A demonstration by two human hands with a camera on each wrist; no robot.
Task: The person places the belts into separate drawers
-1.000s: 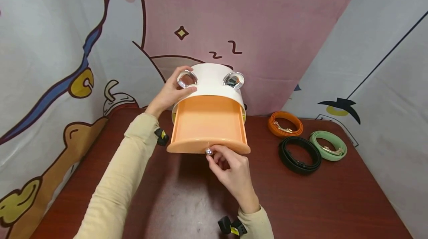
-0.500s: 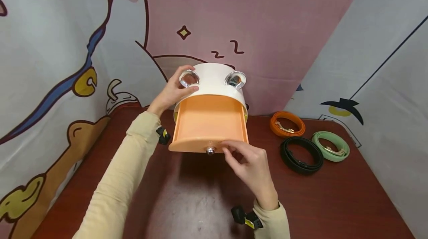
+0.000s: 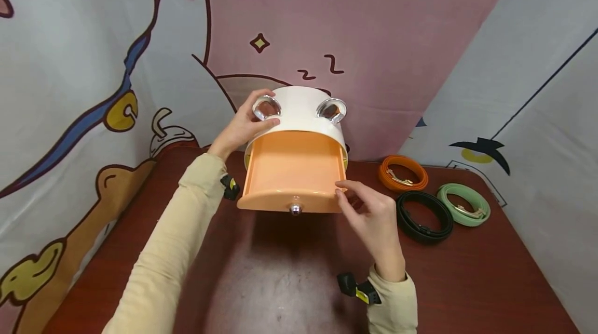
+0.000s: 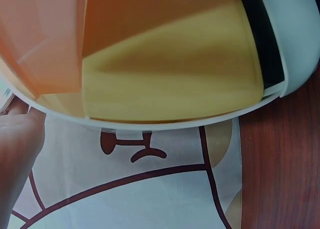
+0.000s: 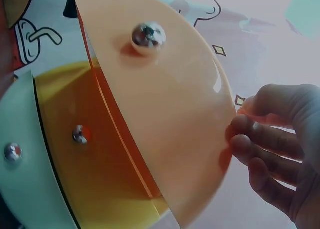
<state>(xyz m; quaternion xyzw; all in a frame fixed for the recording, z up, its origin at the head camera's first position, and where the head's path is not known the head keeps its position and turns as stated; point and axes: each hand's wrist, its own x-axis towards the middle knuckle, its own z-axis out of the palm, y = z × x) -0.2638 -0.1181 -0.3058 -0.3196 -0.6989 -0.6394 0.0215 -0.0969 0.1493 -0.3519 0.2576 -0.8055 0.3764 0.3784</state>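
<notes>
A white rounded drawer box (image 3: 303,108) with two chrome ear-like rings stands at the table's back. Its peach drawer (image 3: 295,162) is pulled well out, with nothing inside it. My left hand (image 3: 244,125) grips the box's left ear (image 3: 267,108), thumb along the white front. Beside the drawer's right front corner is my right hand (image 3: 371,214), fingers loosely bent, their tips at the rim; firm contact cannot be made out. The drawer's chrome knob (image 5: 148,36) is free. Below it, in the right wrist view, are a yellow drawer (image 5: 65,104) and a pale green drawer (image 5: 22,174).
Three coiled belts lie on the right of the dark red table (image 3: 467,271): an orange belt (image 3: 386,173), a black belt (image 3: 404,226) and a green belt (image 3: 481,199). A printed cloth (image 3: 397,38) hangs close behind the box.
My right hand has let go of the chrome knob and moved right along the drawer front to its corner. The left hand keeps its grip; the drawer stays out.
</notes>
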